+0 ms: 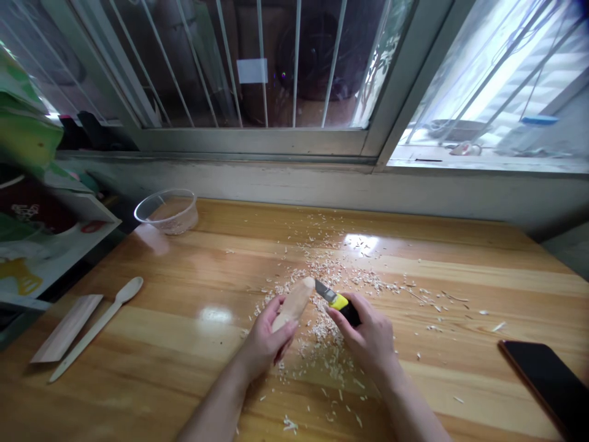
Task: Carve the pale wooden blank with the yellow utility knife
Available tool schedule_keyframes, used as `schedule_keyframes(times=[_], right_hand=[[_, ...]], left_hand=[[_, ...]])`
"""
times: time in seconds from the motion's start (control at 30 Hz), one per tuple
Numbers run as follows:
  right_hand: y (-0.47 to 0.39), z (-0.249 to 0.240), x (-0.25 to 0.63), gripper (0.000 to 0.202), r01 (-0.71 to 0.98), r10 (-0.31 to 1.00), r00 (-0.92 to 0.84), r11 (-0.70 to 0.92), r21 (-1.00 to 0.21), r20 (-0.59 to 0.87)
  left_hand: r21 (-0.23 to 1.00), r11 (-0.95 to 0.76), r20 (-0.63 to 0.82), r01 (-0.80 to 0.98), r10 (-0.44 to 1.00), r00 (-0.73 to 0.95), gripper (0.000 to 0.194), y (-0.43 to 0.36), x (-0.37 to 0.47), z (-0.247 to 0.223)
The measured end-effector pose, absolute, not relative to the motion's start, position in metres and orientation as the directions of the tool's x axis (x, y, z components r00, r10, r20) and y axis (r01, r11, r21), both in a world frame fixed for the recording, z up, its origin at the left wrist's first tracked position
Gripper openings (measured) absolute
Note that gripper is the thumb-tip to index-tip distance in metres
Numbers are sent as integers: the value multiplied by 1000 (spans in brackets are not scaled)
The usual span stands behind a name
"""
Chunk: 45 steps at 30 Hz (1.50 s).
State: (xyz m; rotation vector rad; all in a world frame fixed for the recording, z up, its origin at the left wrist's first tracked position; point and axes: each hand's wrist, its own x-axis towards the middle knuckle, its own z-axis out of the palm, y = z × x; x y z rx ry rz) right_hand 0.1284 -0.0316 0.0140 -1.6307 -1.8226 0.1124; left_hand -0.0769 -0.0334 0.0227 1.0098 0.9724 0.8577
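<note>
My left hand (271, 331) is wrapped round the lower end of a pale, rounded piece of wood (296, 302), which slants up and to the right. In my right hand (372, 334) is a yellow and black utility knife (339, 302) with its blade out. The blade's tip meets or nearly meets the upper end of the wood; I cannot tell which. Wood shavings (322, 270) lie scattered on the table under and beyond both hands.
At the left lie a wooden spoon (99, 328) and a flat wood strip (67, 328). A clear plastic bowl (186, 218) stands at the table's back left. A phone (547, 383) lies at the right edge. Behind the wooden table (184, 288) is a barred window (257, 138).
</note>
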Motion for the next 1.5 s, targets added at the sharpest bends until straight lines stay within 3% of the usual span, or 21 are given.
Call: schedule_keyframes(times=[0.13, 0.33, 0.47, 0.57, 0.73, 0.93, 1.0, 1.17, 1.33, 1.5], right_hand=[[-34, 24, 126, 37, 810, 949, 26, 165, -562, 315], [-36, 34, 122, 21, 798, 969, -185, 245, -551, 163], [-36, 32, 121, 23, 783, 977, -153, 211, -585, 148], [-37, 29, 119, 26, 787, 974, -120, 210, -580, 191], [-39, 23, 112, 25, 787, 968, -146, 238, -570, 203], [-45, 25, 97, 24, 636, 899, -320, 437, -635, 299], [-45, 26, 98, 24, 617, 899, -277, 437, -655, 339], [-39, 26, 113, 32, 737, 926, -64, 295, -608, 372], [-35, 25, 122, 41, 825, 945, -169, 291, -485, 280], [-36, 24, 118, 43, 818, 934, -302, 356, -453, 189]], left_hand=[[944, 327, -270, -31, 825, 496, 43, -32, -83, 30], [903, 423, -297, -72, 736, 608, 57, -34, -88, 25], [850, 427, -208, -309, 810, 548, 46, -35, -79, 17], [829, 365, -187, -422, 894, 407, 37, -37, -67, 13], [858, 239, -174, -455, 968, 180, 31, -39, -53, 6], [838, 218, -186, -500, 976, 114, 42, -39, -54, 3], [825, 215, -201, -523, 976, 85, 44, -38, -53, 5], [802, 268, -234, -533, 963, 131, 34, -35, -52, 14], [794, 368, -284, -483, 928, 240, 33, -39, -54, 16], [815, 390, -271, -428, 910, 315, 49, -43, -59, 15]])
